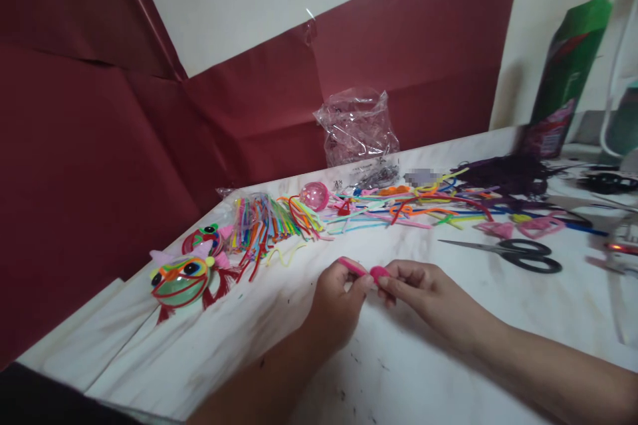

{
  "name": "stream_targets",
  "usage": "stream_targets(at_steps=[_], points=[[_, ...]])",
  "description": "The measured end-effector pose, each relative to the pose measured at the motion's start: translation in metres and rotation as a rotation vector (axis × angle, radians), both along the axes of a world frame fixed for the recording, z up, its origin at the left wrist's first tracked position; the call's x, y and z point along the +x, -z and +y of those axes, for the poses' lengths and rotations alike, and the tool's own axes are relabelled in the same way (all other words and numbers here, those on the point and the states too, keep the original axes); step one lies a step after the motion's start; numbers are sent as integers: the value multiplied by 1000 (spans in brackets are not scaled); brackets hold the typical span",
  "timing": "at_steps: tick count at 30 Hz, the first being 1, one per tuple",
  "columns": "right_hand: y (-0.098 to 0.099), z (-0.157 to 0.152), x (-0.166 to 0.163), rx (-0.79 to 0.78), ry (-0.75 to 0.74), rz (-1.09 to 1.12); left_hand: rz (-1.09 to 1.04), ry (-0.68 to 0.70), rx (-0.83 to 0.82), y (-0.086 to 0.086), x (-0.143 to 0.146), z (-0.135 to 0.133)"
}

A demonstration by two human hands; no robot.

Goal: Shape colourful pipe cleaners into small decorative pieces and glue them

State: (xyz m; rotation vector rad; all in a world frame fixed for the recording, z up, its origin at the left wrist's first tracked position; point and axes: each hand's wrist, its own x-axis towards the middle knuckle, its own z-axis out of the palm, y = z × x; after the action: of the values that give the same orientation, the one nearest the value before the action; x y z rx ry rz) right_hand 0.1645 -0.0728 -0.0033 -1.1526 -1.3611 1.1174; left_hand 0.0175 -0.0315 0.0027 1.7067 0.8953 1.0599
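A bright pink pipe cleaner (353, 267) runs between my two hands above the marble-patterned table. Its right end forms a small tight coil (379, 273). My left hand (335, 299) is closed, pinching the straight part between thumb and fingers. The coiled end sits in the pinch of my right hand (416, 285), which is closed too. Black-handled scissors (518, 252) lie to the right of my right hand, blades pointing left. Beyond my hands rests a clear pink plastic ball (315, 196).
Two decorated animal-face balls (182, 282) with red tassels stand at the left. A bundle of colourful pipe cleaners (264, 222) and several loose ones lie along the back. Behind them are a clear plastic bag (359, 129), dark purple strands (508, 176) and a green bottle (568, 73).
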Motion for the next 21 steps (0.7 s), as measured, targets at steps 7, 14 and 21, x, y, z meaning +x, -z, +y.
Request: stream_targets(at_steps=[7,14,21], points=[[-1,-2,1,22,7,-43,-70,57,-133,3,4,-1],[2,-2,4,47,-4,-153,-2,-34,63,1,2,-6],[2,-3,4,43,-31,-163,125,-43,282,-11,-4,-9]])
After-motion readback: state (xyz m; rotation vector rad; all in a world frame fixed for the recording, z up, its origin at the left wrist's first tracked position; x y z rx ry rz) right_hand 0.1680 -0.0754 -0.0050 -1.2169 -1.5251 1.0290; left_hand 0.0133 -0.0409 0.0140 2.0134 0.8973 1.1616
